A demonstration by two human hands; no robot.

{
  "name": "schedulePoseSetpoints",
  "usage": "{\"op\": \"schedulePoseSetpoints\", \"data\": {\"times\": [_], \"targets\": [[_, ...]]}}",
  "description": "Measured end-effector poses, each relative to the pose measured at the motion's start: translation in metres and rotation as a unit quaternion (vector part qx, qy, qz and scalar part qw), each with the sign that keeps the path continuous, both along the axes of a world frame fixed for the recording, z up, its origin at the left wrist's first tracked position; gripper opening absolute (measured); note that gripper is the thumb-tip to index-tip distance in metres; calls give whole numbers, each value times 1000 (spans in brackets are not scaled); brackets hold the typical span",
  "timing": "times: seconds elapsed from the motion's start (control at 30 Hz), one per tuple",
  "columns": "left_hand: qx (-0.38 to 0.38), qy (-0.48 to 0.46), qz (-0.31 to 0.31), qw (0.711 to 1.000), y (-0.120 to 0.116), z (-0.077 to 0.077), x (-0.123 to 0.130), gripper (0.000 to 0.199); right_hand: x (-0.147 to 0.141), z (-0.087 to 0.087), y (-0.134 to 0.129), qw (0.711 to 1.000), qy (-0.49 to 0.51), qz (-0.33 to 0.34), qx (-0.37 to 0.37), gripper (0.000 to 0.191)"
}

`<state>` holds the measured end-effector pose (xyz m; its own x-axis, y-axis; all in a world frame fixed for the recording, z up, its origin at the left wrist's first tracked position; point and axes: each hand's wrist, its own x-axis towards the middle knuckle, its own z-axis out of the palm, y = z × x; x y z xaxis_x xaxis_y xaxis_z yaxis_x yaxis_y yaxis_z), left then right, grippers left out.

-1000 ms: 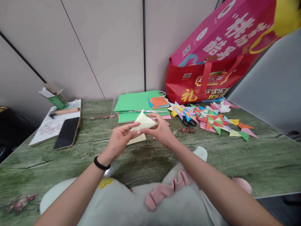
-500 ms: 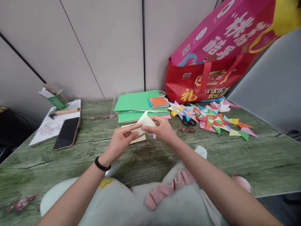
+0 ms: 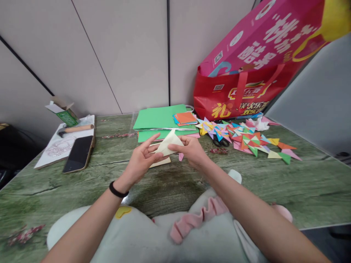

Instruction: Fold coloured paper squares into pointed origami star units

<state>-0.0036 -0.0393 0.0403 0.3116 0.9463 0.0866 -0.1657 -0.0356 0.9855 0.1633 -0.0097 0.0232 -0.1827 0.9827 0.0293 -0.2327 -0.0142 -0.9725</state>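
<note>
A pale yellow folded paper [image 3: 169, 142], pointed at the top, is held up above the table. My right hand [image 3: 192, 149] pinches its right side between thumb and fingers. At its lower left corner, the thumb of my left hand [image 3: 142, 157] touches the paper, with the index finger raised away and the other fingers partly behind it. More pale yellow paper [image 3: 160, 163] lies on the table under my hands. Behind them are green sheets [image 3: 159, 117] with small orange and blue squares [image 3: 185, 118] on top.
Colourful folded paper pieces [image 3: 251, 140] and black scissors [image 3: 221, 142] lie to the right, before a red bag [image 3: 214, 95]. On the left are a phone [image 3: 78, 154], a wooden-handled tool [image 3: 79, 128] and a green-white box [image 3: 67, 116]. A pale green plush [image 3: 142, 233] is against the table's front.
My left index finger has lifted off the paper and stretched out. More of the paper's front face now shows, and it has shifted slightly to the right.
</note>
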Motion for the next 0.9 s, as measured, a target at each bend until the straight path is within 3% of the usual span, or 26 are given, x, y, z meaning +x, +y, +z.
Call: {"op": "schedulePoseSetpoints", "data": {"times": [0.2,0.37,0.57,0.9], "targets": [[-94,-6,-21,995,2,2,-2,44,3,5,0,998,35,-30,-43,42],[-84,45,-39,995,0,1,-3,33,2,6,0,999,26,-21,-33,40],[-71,36,-15,997,-1,1,-2,44,2,2,1,1000,11,-20,9,39],[-82,38,-50,995,1,-1,-5,43,2,0,-2,994,-67,2,84,35]]}}
